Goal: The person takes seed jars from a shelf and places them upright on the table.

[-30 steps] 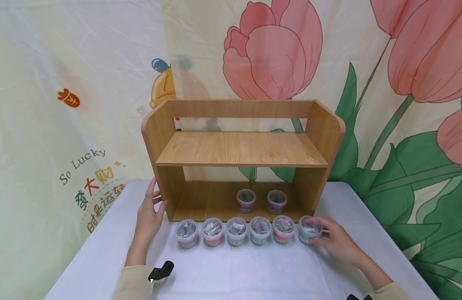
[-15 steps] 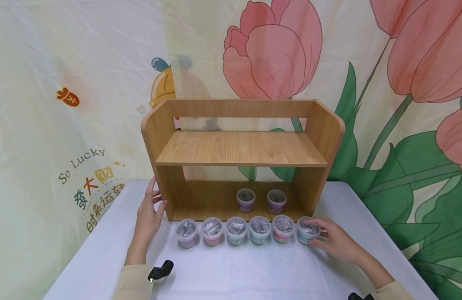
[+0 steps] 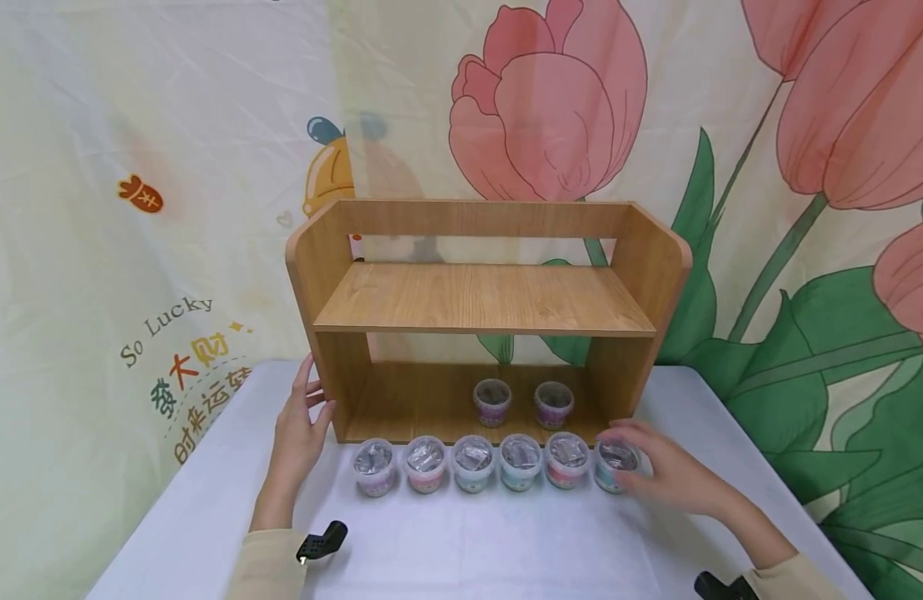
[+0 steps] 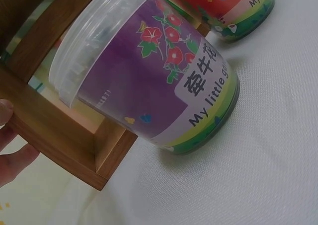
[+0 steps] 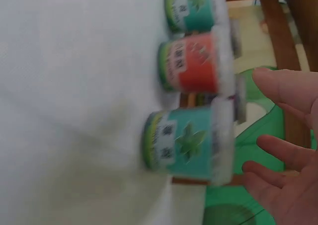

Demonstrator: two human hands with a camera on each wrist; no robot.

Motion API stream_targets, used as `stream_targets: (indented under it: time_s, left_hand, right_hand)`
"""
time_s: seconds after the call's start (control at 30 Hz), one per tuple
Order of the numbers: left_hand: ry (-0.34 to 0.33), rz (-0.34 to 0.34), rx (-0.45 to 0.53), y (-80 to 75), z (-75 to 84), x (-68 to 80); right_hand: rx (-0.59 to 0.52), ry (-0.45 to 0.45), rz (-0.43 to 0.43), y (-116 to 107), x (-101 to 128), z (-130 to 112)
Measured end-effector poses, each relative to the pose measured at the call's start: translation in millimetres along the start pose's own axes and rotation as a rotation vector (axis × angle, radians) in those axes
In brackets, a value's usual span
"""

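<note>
Teal cup | right hand spread over it, not gripping | left hand flat against shelf side

The right hand shifts from gripping the side of the rightmost teal cup to arching over its lid, fingers spread. The cup itself now sits slightly closer to the red cup.

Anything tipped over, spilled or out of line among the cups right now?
Nothing stands out. Six lidded cups stand upright in an even row in front of the wooden shelf, two more upright on its bottom board. The right hand is at the rightmost cup; the left hand touches the shelf's side.
</note>
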State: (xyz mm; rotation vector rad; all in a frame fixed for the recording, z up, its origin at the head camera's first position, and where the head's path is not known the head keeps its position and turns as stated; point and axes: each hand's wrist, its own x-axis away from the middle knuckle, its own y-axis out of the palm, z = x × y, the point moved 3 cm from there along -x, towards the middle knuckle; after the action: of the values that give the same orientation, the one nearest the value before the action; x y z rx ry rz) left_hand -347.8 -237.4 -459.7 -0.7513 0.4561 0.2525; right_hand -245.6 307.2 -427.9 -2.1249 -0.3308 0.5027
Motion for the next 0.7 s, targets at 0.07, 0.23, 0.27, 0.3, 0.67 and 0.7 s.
stream_targets:
  time_s: [0.07, 0.23, 0.27, 0.3, 0.67, 0.7]
  left_hand:
    - [0.0, -0.001, -0.001, 0.0, 0.7, -0.2]
    - [0.0, 0.002, -0.003, -0.4, 1.5, 0.2]
    - [-0.001, 0.004, -0.005, -0.6, 1.1, 0.6]
    - [0.001, 0.005, -0.005, -0.7, 0.9, 0.8]
    - [0.003, 0.001, 0.0, -1.1, 1.4, 0.2]
    - [0.004, 0.002, 0.0, -1.3, 1.5, 0.2]
  right_hand:
    - [-0.005, -0.013, 0.002, -3.3, -7.7, -9.6]
    - [-0.029, -0.052, 0.003, -6.1, -35.0, -34.1]
    - [-0.039, -0.056, 0.001, -5.1, -41.6, -38.9]
    - [-0.054, -0.054, -0.001, -3.7, -48.4, -43.4]
    - [-0.18, 0.08, -0.001, 41.0, -125.4, -69.7]
    - [-0.176, 0.087, 0.004, 46.6, -131.2, -70.4]
